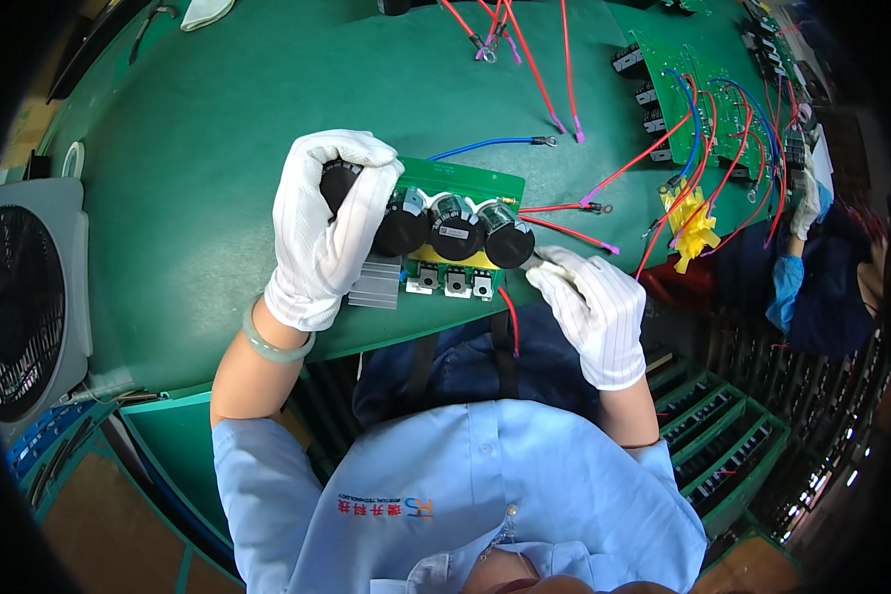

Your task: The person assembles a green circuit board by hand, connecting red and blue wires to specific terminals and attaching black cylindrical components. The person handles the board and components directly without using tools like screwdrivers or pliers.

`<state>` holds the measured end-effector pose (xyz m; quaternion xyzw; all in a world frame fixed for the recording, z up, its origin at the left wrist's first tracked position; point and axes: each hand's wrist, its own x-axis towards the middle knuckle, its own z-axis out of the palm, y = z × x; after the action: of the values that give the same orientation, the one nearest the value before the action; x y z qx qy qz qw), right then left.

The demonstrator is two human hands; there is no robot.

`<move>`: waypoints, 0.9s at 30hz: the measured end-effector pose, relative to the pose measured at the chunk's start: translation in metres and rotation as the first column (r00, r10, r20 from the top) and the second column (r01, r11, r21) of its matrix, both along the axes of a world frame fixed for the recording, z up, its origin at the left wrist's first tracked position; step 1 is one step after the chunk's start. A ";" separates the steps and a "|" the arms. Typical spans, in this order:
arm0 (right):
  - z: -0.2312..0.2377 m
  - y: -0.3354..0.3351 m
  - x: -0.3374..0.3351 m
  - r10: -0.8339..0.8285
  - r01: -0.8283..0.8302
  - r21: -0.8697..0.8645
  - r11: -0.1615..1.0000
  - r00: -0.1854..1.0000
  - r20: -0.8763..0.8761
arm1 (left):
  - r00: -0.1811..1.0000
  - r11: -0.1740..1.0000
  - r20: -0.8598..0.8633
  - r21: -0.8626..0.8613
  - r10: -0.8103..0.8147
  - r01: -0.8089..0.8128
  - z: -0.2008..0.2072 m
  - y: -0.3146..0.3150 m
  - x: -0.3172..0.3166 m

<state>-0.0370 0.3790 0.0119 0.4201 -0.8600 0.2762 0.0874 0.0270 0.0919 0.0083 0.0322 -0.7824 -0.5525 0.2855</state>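
A green circuit board (475, 181) lies on the green bench top in front of me, carrying a row of black cylindrical capacitors (455, 236). My left hand (327, 238), in a white glove, wraps round the leftmost capacitor (339, 184) and the board's left end. Beside the rightmost capacitor (508, 245), the fingers of my gloved right hand (596, 309) are pinched together. A small grey tip shows at them; what it belongs to is hidden. Along the board's near side sit a finned metal heat sink (373, 285) and small transistors (456, 286). Red and blue wires (485, 147) stick out from the board.
Loose red wires (535, 74) lie at the far side. More wired boards (698, 109) and a crumpled yellow piece (691, 230) are at the right, near another person's gloved hand (808, 203). A fan (30, 297) stands at the left; a green rack (728, 436) is below right.
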 end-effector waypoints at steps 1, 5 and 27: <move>0.002 -0.001 0.000 -0.014 0.014 0.024 1.000 1.000 -0.004 | 1.000 1.000 0.012 0.006 0.000 0.000 0.000 -0.001 -0.001; 0.007 -0.006 0.000 -0.036 0.038 0.068 0.997 0.999 -0.029 | 0.998 0.999 0.056 0.050 0.001 -0.004 0.000 -0.002 -0.001; 0.002 -0.009 -0.008 0.135 -0.138 0.058 0.989 0.989 0.058 | 1.000 0.998 0.025 0.064 -0.008 0.007 0.000 0.002 0.000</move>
<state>-0.0452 0.3702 0.0144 0.4727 -0.8395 0.2660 0.0318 0.0272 0.0934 0.0084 0.0454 -0.7682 -0.5778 0.2721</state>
